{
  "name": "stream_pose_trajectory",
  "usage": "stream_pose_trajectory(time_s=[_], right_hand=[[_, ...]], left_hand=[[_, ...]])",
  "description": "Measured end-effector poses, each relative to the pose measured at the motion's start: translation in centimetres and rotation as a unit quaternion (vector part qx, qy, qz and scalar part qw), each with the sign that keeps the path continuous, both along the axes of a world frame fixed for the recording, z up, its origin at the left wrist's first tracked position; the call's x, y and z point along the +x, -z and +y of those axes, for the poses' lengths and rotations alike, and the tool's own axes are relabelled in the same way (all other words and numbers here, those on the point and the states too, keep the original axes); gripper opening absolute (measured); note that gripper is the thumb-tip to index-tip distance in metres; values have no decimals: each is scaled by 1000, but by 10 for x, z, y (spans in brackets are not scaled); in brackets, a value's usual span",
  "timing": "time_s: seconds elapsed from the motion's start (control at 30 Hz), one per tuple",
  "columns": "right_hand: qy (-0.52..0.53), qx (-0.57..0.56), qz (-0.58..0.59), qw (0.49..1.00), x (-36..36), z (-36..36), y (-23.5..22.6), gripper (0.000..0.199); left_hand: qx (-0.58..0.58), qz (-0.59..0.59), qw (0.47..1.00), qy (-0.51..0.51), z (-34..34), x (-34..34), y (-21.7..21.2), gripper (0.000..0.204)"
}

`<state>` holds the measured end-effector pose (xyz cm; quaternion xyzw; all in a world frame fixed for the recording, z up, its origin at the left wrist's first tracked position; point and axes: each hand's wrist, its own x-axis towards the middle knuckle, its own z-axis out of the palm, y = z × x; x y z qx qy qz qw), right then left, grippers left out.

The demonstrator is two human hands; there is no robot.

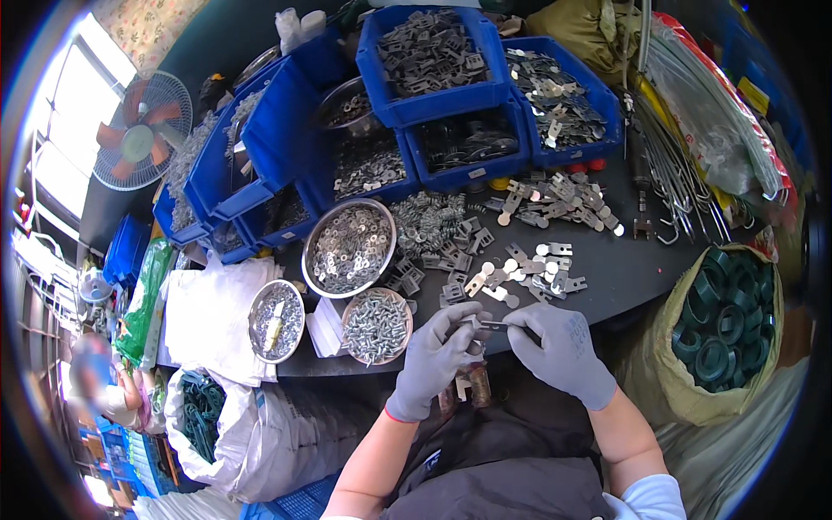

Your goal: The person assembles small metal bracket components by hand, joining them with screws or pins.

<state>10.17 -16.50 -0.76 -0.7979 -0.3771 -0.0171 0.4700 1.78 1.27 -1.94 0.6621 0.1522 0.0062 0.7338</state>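
**Small metal strip held end to end between two gloved hands**

Metal strip (pixel 493 326) up in the air just past the table's near edge, over the person's lap; thin, dark, long axis running roughly left to right, straight across from one hand to the other

Left hand (pixel 436 360): thumb and fingers closed in a pinch at the strip's left end; finer shape there hidden by the glove

Right hand (pixel 562 348): thumb and forefinger drawn together on the right end, no gap seen; the back of the hand faces up

Key relation: strip lies between the two grips, in line with both; neither hand clearly nearer, only a short middle length bare

Below the left hand, a brownish metal fixture (pixel 478 386), partly covered; whether the strip touches it, cannot tell

Beyond the hands, loose flat metal plates (pixel 555 251) on the dark table (pixel 633 282); bowl of screws (pixel 378 327) just left of the left hand
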Motion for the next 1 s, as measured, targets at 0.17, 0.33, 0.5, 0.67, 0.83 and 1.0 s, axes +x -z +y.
stream_pose_trajectory(time_s=[0.17,0.33,0.5,0.67,0.83,1.0], right_hand=[[22,23,-10,999,-6,0,-3,9],[6,-16,1,1000,-6,-9,-1,11],[18,0,-18,1000,-5,-10,2,7],[-31,-19,-19,999,-2,-15,3,6],[-118,-111,1,987,2,-35,-1,13],[-118,132,589,789,-2,-52,5,31]], left_hand=[[-31,30,999,-3,-5,-10,-4,33],[-13,-7,1000,-12,-11,-10,6,31],[45,-19,999,0,-10,-12,9,30],[18,-28,999,-19,-16,-10,0,29],[163,21,978,130,-14,-15,-17,24],[-54,66,988,132,-14,-9,-13,28]])
